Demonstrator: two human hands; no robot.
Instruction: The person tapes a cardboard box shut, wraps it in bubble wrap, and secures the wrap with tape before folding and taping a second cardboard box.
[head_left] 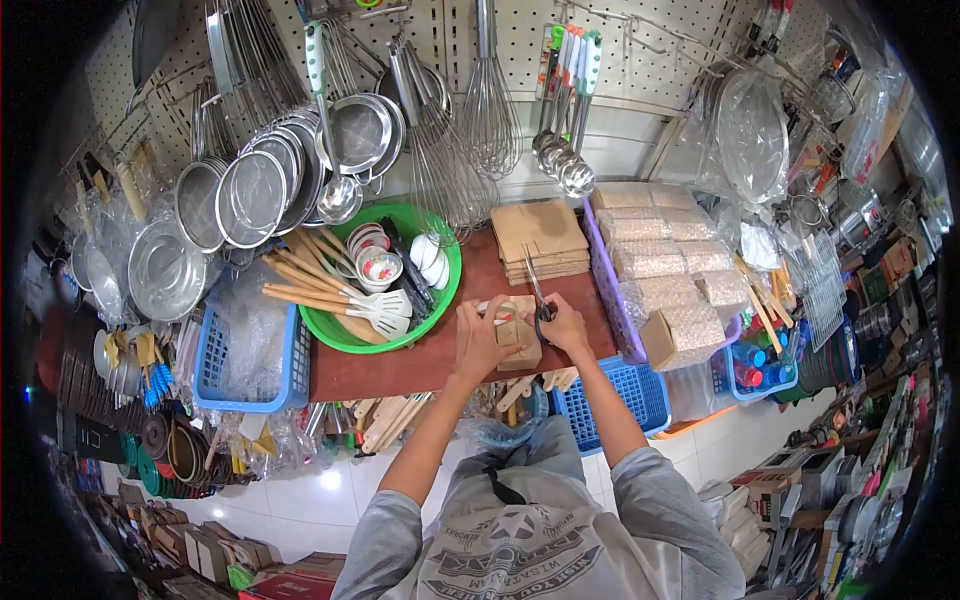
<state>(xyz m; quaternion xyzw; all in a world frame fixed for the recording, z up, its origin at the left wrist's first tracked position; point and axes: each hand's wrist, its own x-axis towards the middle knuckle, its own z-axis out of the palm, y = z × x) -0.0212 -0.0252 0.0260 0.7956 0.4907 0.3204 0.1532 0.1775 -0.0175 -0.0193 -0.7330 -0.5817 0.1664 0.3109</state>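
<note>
On the red-brown tabletop (400,375), a small brown cardboard box (519,345) lies near the front edge. My left hand (485,338) grips the box's left side, fingers curled over its top, where a whitish loop shows. Black-handled scissors (537,290) are in my right hand (562,326), at the box's right corner; their blades point away from me, slightly parted, over a stack of flat brown cardboard (541,235) behind the box. What lies under my left fingers is hidden.
A green basin (452,275) of wooden-handled utensils and bowls stands left. At right, a purple basket (603,265) holds several bubble-wrapped boxes (660,260). Strainers (252,195) and whisks (490,120) hang above the table. Blue baskets (300,365) sit at both sides.
</note>
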